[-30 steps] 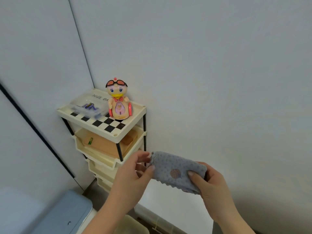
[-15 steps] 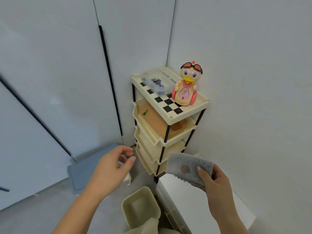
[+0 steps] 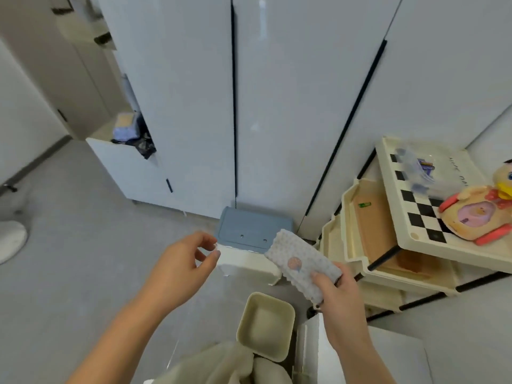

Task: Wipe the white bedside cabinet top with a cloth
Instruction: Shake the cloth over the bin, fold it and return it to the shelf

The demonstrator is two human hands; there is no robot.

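Gripping the folded cloth (image 3: 302,266) (grey, dotted), the right hand (image 3: 336,296) hovered above the cream bin (image 3: 264,327); the left hand (image 3: 180,266), open with curled fingers, hung left of that bin.

Both hands raised, forearms extended.
Left hand (image 3: 181,268) empty, fingers loosely curled; right hand (image 3: 336,296) pinching the cloth (image 3: 302,266), thumb on top.

cream plastic tiered shelf rack (image 3: 360,253) with a checkered top tray, against tall white wardrobe doors (image 3: 291,106). yellow duck toy (image 3: 482,212) and clear plastic box (image 3: 421,173) rest on the top tray. blue-grey lidded bin (image 3: 249,231) and cream square bin (image 3: 266,325) stand on the grey floor (image 3: 69,259).
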